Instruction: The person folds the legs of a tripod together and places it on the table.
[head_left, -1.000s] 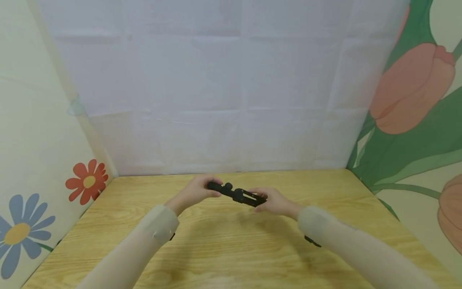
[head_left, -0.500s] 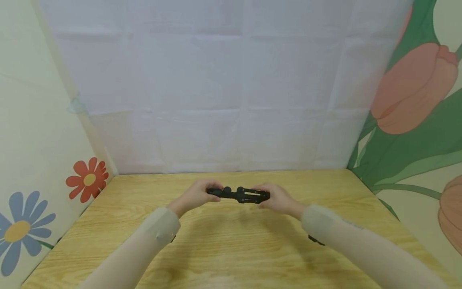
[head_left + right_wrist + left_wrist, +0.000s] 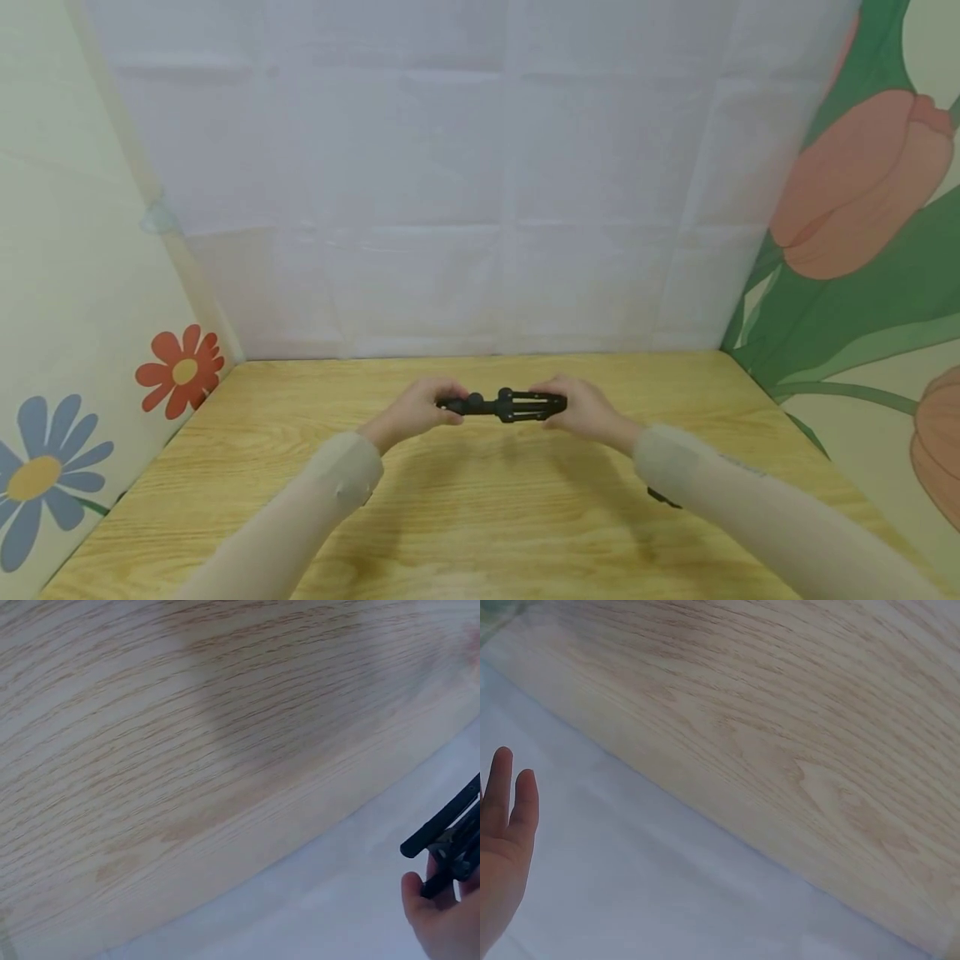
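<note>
Held level above the table in the head view is a small black tripod [image 3: 506, 406], its legs pointing right and lying nearly together with narrow gaps between them. My left hand [image 3: 420, 407] pinches its left end, which has a round knob beside it, between thumb and fingers. The leg ends are gripped by my right hand [image 3: 585, 408]. In the right wrist view, the black legs [image 3: 454, 825] show at the right edge above the right hand [image 3: 450, 922]. Part of the left hand [image 3: 504, 847] appears at the left edge of the left wrist view; the tripod is out of sight there.
A wood-grain table [image 3: 480, 517] lies beneath both hands. Behind it hangs a creased white cloth [image 3: 412, 183]. Panels with painted flowers [image 3: 183, 371] and tulips [image 3: 862, 183] stand at the left and right sides.
The tripod has turned from sloping down to the right to lying level, and has shifted slightly right with both hands. Gaps between its legs now show more plainly.
</note>
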